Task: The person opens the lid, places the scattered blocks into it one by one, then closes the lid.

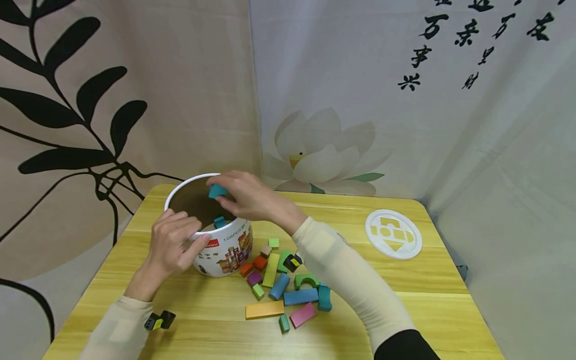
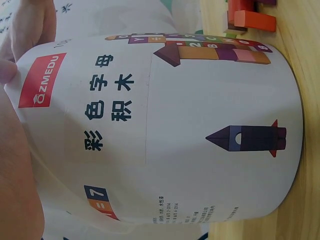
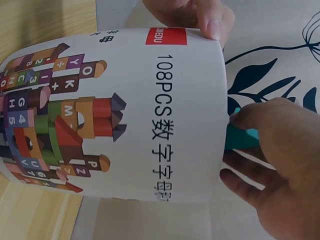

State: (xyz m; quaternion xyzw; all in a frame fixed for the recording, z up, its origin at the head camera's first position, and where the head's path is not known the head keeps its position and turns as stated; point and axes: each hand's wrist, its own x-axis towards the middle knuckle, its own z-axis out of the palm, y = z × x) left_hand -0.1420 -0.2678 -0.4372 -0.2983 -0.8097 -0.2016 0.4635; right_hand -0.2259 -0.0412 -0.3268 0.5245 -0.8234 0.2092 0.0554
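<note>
Pinching a teal block (image 1: pixel 218 191) over the bucket's (image 1: pixel 225 252) open mouth: right hand (image 1: pixel 254 197), head view. Left hand (image 1: pixel 175 240) grips the near rim. Loose blocks (image 1: pixel 271 270) lie just right; tabletop (image 1: pixel 443 300) stretches beyond the right forearm (image 1: pixel 353 280) to its edge, white disc (image 1: pixel 373 231) included.

Left wrist: bucket base on wood.

Right wrist: block beside rim.

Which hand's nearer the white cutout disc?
Right. The right hand, over the open bucket, is left of the disc; the left hand, gripping the bucket, is farther left.
</note>
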